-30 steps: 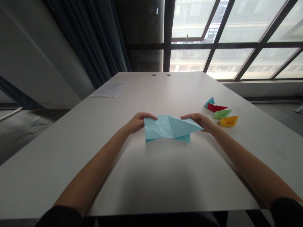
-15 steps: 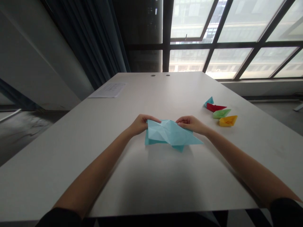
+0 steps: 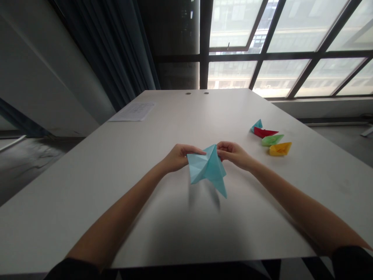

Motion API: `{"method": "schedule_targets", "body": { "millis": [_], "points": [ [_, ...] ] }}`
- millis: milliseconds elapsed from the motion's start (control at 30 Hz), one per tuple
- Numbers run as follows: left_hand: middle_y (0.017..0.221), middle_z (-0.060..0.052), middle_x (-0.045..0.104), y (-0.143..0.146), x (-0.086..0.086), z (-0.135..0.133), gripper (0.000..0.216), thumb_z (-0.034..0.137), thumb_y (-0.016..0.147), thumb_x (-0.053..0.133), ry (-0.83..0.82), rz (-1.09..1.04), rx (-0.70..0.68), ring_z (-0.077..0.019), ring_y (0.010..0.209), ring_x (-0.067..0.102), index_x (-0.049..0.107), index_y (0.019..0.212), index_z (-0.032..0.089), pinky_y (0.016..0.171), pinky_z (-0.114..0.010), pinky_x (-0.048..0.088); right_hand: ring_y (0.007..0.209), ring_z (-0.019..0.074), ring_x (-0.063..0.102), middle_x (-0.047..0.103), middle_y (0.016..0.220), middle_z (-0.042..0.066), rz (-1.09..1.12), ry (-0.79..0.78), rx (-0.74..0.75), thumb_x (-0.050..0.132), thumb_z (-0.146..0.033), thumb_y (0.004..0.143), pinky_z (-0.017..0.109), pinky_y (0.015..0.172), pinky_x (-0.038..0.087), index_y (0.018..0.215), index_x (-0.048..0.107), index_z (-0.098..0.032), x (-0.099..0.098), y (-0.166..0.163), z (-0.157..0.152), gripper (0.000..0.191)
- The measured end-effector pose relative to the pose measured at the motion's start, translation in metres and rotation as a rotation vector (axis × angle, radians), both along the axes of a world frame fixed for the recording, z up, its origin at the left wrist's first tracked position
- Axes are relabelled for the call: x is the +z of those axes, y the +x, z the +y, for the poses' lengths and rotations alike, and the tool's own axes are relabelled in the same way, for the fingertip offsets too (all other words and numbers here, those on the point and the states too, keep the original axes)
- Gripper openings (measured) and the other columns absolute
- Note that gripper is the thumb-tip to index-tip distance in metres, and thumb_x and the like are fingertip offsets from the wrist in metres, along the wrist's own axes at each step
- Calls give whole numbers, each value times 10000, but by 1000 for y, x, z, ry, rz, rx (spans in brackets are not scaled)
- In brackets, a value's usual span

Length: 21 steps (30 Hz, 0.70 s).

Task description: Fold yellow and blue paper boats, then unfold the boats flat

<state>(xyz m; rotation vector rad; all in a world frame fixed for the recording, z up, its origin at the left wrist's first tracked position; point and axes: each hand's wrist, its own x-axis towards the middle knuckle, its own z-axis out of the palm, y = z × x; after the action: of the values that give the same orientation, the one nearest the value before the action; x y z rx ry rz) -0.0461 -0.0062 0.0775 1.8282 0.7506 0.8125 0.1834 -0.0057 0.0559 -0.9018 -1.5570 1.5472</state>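
Note:
A creased sheet of light blue paper is held up just above the white table, its folds bunched inward and a pointed corner hanging down. My left hand is closed on its left side, thumb and index finger lying along the top face. At the upper right, my right hand pinches the paper by its raised peak. The undersides of the folds and some fingertips are hidden behind the paper.
Right of my hands lie folded paper boats: yellow, green, red and blue. A printed sheet lies near the table's far left edge. Windows stand beyond the table.
The blue paper has gone from spread wide to drawn together, with a peak on top and a corner pointing down. My left hand has shifted right, closer to my right hand.

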Motion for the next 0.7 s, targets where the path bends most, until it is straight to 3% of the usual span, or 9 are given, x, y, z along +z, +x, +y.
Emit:
{"method": "schedule_targets", "body": {
  "millis": [200,367,500,600,700],
  "points": [
    [947,-92,686,-4,9,-1,298,290,711,654,-44,13,-31,-208,835,642,674,970,144,700,-264,508,625,105,560,599,686,3,2,73,-89,680,-388,681,231,577,453,810,589,-157,4,4,1,279],
    [952,-94,686,-8,13,-1,301,304,701,661,-129,-10,-83,-209,847,641,678,960,151,722,-281,508,650,110,571,619,735,10,3,31,-81,672,-389,682,228,587,453,832,608,-168,8,10,1,273],
    [717,-55,692,-10,9,2,243,319,617,709,-107,-77,60,-182,669,627,702,760,123,598,-251,488,644,106,569,624,741,5,-24,-40,-65,651,-392,700,223,576,442,856,619,-177,9,12,0,268],
    [504,1,596,-10,6,6,245,333,600,698,-40,-96,163,-120,525,539,630,526,110,527,-219,435,656,112,566,627,765,13,-57,-32,-58,633,-397,714,228,577,440,882,621,-178,7,12,0,276],
    [439,27,517,-9,4,8,324,353,635,658,2,-81,228,-89,497,470,552,441,115,515,-204,398,677,123,558,624,787,31,-130,26,-58,633,-400,708,233,576,440,884,625,-167,6,14,3,291]
  ]
}}
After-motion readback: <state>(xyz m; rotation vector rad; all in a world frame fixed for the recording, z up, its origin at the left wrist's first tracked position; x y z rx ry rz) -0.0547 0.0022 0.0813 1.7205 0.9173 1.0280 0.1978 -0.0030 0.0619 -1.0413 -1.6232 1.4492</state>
